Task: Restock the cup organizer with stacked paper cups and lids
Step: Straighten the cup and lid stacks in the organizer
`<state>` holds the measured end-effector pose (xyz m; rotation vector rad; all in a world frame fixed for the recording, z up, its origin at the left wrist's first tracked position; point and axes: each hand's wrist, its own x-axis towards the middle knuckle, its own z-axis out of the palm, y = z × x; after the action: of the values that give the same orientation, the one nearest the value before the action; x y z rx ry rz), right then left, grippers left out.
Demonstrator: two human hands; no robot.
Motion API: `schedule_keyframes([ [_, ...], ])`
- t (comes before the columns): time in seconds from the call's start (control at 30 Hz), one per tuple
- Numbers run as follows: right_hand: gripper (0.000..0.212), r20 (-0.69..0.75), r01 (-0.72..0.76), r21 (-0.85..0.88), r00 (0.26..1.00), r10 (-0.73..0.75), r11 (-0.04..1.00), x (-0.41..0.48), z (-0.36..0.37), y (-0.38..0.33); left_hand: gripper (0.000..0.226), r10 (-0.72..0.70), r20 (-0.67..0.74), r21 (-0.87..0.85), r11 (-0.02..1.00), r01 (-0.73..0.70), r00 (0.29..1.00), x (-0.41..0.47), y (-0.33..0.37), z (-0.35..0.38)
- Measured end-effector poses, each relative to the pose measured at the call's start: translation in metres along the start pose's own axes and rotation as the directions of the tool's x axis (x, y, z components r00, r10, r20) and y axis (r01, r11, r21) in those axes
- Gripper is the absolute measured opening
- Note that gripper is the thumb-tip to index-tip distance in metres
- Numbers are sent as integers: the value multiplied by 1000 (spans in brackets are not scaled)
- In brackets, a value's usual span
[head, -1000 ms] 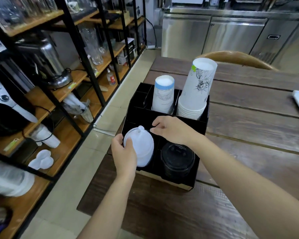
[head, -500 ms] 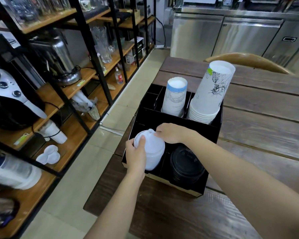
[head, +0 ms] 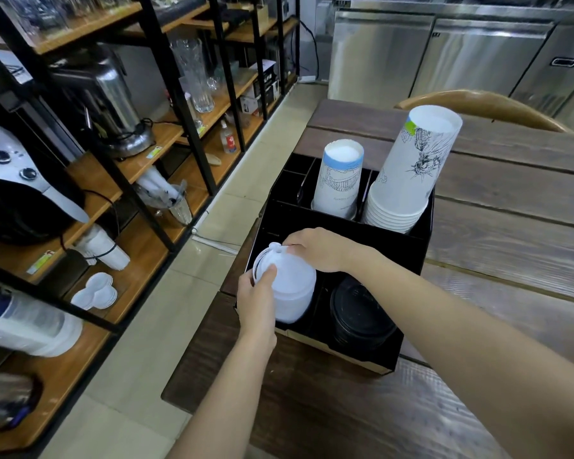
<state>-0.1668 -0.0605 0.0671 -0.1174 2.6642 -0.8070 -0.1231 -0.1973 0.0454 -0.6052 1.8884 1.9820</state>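
A black cup organizer stands on the wooden table's left end. A stack of white lids leans in its front left slot. My left hand grips the stack's near side. My right hand pinches the top lid's edge from behind. A stack of black lids fills the front right slot. Behind them, a short stack of blue-rimmed paper cups and a taller stack of printed paper cups stand upside down in the back slots.
Black-framed wooden shelves along the left hold a blender, glassware, appliances and sleeved cups. A tiled aisle runs between shelves and table. A wooden chair back and steel cabinets lie beyond.
Both hands stay on the white lid stack. My right hand has slid from above the stack down to the top lid's edge. The camera view has shifted slightly.
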Motion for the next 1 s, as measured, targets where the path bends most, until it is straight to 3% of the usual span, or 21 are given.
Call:
schedule_keyframes([
  [0.2, 31, -45, 24, -32, 999, -25, 999, 3, 2, 0, 40, 45, 48, 32, 998, -46, 998, 6, -2, 2],
  [0.37, 30, -39, 80, -8, 996, -80, 997, 1, 1, -6, 41, 2, 37, -33, 999, -1, 999, 7, -5, 2],
  [0.67, 20, -160, -77, -68, 985, 65, 995, 7, 1, 2, 28, 112, 61, 48, 992, -115, 992, 12, 1, 5],
  [0.9, 35, -127, -93, -91, 989, 81, 992, 5, -5, 3, 13, 127, 170, 206, 965, -161, 977, 29, 14, 2],
  [1.0, 23, -129, -96, -100, 988, 83, 990, 1, -5, 0, 15, 192, 155, 206, 953, -222, 969, 30, 7, 2],
])
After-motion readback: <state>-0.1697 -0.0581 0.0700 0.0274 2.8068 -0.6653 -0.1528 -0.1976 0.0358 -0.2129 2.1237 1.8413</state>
